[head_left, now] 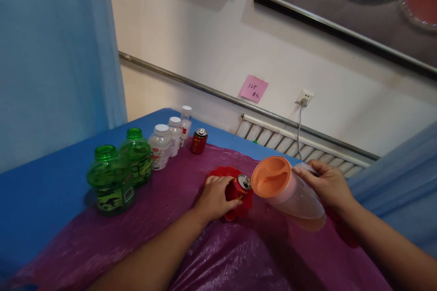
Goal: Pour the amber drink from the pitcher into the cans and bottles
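Note:
My left hand is closed round a small red drink can, its open top tipped to the right. Under the can lies a red scalloped dish, partly covered by my hand. By its handle, my right hand grips a clear plastic pitcher with an orange lid. The pitcher tilts left, its lid close to the can's mouth, and brownish liquid shows inside. Whether any liquid is flowing I cannot tell. Beneath my right forearm is a red object, mostly hidden.
Two green bottles, several white-capped bottles and another red can line the left side. Purple plastic sheeting covers part of the blue table. Behind it are a radiator and a plugged-in cord.

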The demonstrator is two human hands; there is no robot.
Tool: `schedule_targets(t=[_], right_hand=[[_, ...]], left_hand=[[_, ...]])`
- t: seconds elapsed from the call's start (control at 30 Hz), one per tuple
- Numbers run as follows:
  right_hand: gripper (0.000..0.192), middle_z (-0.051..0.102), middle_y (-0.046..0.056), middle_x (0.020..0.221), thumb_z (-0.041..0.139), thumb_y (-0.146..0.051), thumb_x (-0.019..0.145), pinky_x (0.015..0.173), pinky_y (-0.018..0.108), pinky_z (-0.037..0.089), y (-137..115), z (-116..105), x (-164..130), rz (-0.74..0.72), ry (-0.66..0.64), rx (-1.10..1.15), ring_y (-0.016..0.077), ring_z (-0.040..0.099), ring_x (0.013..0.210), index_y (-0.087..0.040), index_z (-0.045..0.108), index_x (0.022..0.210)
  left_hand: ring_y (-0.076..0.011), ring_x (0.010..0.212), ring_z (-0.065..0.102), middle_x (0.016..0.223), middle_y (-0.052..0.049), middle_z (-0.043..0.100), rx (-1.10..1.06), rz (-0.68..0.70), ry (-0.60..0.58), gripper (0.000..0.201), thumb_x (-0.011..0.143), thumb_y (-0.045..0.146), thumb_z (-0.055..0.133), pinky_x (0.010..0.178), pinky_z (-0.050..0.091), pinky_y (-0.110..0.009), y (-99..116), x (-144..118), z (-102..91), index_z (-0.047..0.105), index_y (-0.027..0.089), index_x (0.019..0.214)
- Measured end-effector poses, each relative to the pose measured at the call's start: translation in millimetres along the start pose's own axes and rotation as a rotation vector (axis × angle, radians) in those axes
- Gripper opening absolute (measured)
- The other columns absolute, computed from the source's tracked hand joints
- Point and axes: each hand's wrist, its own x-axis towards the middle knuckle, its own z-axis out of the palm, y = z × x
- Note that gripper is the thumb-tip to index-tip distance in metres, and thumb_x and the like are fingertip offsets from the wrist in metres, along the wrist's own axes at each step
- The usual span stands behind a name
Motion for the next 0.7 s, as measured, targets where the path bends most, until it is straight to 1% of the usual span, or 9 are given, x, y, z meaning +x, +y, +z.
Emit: schedule_targets(t=[0.27, 0.4, 0.53, 0.7], right_hand=[[0.054, 0.037, -0.004, 0.054, 0.070, -0.070, 0.074, 0.044, 0.025, 0.026, 0.3, -0.5, 0.4, -0.004, 0.013, -0.022, 0.0115, 0.034, 0.051, -0.022, 0.051, 0.058], [0.053, 0.036, -0.005, 0.054, 0.071, -0.068, 0.074, 0.044, 0.024, 0.026, 1.9, -0.3, -0.2, -0.006, 0.006, -0.020, 0.0116, 0.034, 0.051, -0.022, 0.050, 0.058], [0.055, 0.034, -0.005, 0.054, 0.070, -0.069, 0.074, 0.044, 0.024, 0.026, 1.4, -0.4, -1.2, 0.004, 0.004, -0.009, 0.0115, 0.033, 0.051, -0.022, 0.047, 0.056], [0.055, 0.036, -0.005, 0.053, 0.070, -0.070, 0.074, 0.043, 0.025, 0.027, 0.8, -0.7, -1.2, -0.004, 0.013, -0.023, 0.0119, 0.034, 0.051, -0.022, 0.050, 0.056]], left_hand=[[-0.0325, 0.110, 0.063, 0.118, -0.009, 0.073, -0.002, -0.005, -0.008, 0.065, 0.065, 0.043, 0.086, 0.104, 0.041, -0.049, 0.2, -0.3, -1.0, 0.065, 0.019, 0.122], [-0.0325, 0.112, 0.062, 0.120, -0.010, 0.072, 0.002, -0.011, -0.017, 0.066, 0.066, 0.042, 0.086, 0.105, 0.040, -0.048, 1.6, -0.3, -2.1, 0.064, 0.019, 0.124], [-0.0321, 0.111, 0.063, 0.118, -0.009, 0.072, 0.005, -0.011, -0.013, 0.066, 0.066, 0.042, 0.086, 0.105, 0.040, -0.047, 1.6, -0.1, -2.0, 0.064, 0.019, 0.123], [-0.0330, 0.112, 0.062, 0.120, -0.010, 0.072, 0.007, -0.013, -0.013, 0.066, 0.066, 0.042, 0.085, 0.105, 0.040, -0.048, 1.0, 0.3, -1.4, 0.064, 0.019, 0.124]])
